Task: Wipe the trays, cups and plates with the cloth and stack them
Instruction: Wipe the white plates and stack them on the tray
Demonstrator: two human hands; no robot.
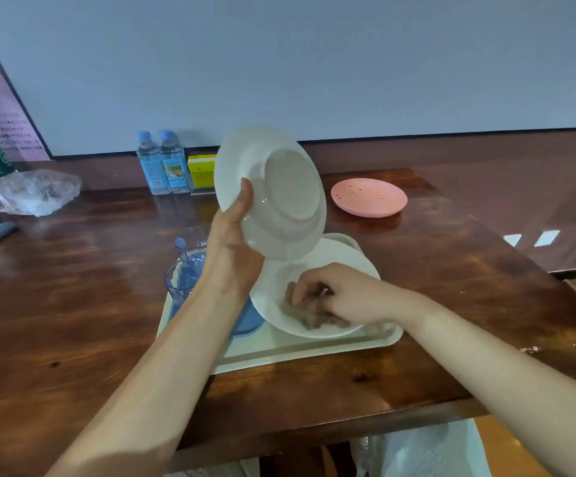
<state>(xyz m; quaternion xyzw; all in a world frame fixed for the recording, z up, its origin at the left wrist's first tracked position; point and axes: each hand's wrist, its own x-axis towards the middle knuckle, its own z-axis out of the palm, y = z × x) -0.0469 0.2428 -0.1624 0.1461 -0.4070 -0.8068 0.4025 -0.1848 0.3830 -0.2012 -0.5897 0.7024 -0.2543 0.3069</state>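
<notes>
Left hand (235, 235): grips raised white plate (279, 191) by rim, tilted, underside showing.
Right hand (341, 294): fingers curled on brownish cloth (314, 315).
Cloth: inside lower white plate (273, 284), on tray (297, 347).
Pink plate (369, 197): on table beyond tray.

Dark wooden table (90, 287): pale tray (314, 349) at centre, pink plate (369, 197) upper right, two water bottles (162, 163) and yellow box (202, 170) upper centre, crumpled plastic (37, 191) left.
</notes>
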